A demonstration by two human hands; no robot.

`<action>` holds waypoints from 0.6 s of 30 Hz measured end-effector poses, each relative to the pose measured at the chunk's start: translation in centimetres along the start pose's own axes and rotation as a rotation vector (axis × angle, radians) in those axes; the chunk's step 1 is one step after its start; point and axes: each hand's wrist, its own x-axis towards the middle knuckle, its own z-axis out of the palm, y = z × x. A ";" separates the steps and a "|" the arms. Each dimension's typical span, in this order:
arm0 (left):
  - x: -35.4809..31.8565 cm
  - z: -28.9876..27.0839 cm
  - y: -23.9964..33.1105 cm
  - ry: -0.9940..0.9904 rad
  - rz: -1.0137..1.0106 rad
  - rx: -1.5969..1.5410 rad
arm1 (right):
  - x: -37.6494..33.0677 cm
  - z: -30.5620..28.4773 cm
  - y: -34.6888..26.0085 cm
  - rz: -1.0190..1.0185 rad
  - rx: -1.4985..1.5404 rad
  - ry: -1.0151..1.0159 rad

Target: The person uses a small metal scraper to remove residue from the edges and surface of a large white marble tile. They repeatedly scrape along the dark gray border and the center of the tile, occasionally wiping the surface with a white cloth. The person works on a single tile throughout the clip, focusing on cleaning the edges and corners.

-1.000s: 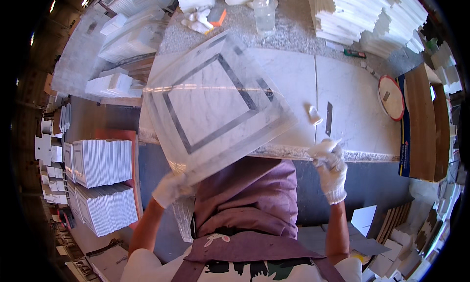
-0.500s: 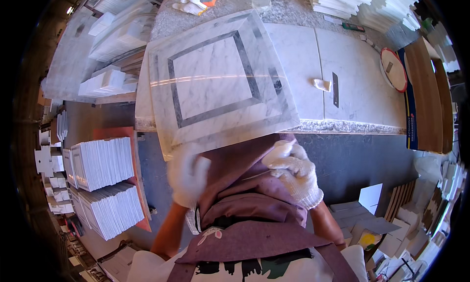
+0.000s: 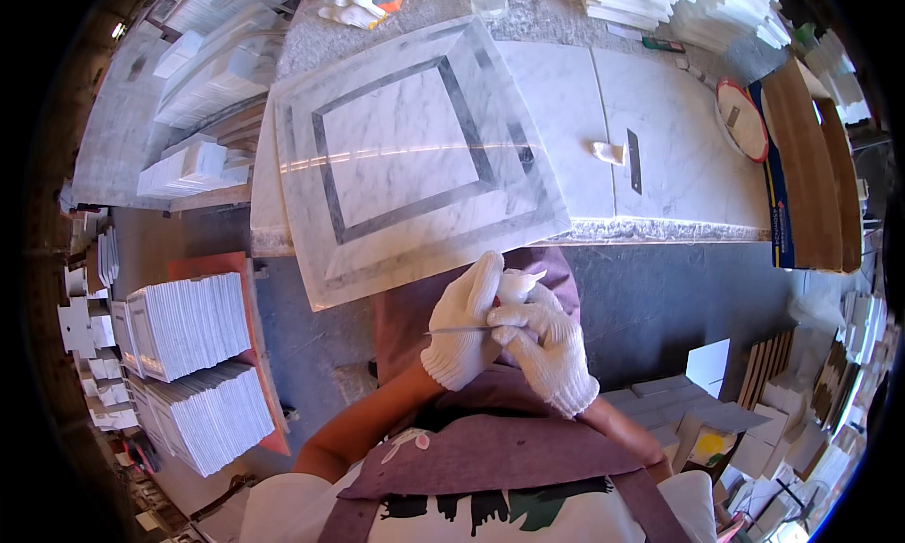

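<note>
Both my hands wear white knitted gloves and meet in front of my apron, just off the table's near edge. My right hand (image 3: 547, 354) is closed around a thin grey strip (image 3: 460, 331), seen nearly edge-on, and a crumpled white wad (image 3: 517, 284) shows at its fingers. My left hand (image 3: 464, 321) lies against the wad and strip with its fingers stretched upward; part of its palm is hidden. Beyond them a square marble panel (image 3: 401, 152) with a dark grey inlaid frame lies askew on the table, one corner overhanging the edge.
On the white slab (image 3: 679, 185) to the right lie a flat dark metal blade (image 3: 633, 161) and a white wad (image 3: 608, 153). Further right are a red-rimmed round dish (image 3: 742, 121) and a cardboard box (image 3: 811, 166). Stacked tiles (image 3: 189, 326) stand on the left.
My left hand has come right from the panel's near corner to meet my right hand. My right hand has shifted slightly left and down. The view has moved a little.
</note>
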 end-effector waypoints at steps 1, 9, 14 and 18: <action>0.3 0.2 0.1 0.022 0.011 0.039 | 0.0 -0.2 -0.1 -0.019 -0.037 -0.001; 0.4 0.4 0.3 0.110 -0.048 -0.309 | 1.0 -4.6 -1.4 -0.019 0.081 0.007; 2.9 -3.3 -1.8 0.443 0.181 0.030 | 4.4 -16.3 -5.6 -0.040 0.039 0.539; 4.9 -6.9 -3.6 0.664 0.001 -0.128 | 7.4 -25.5 -7.0 -0.181 -0.138 0.905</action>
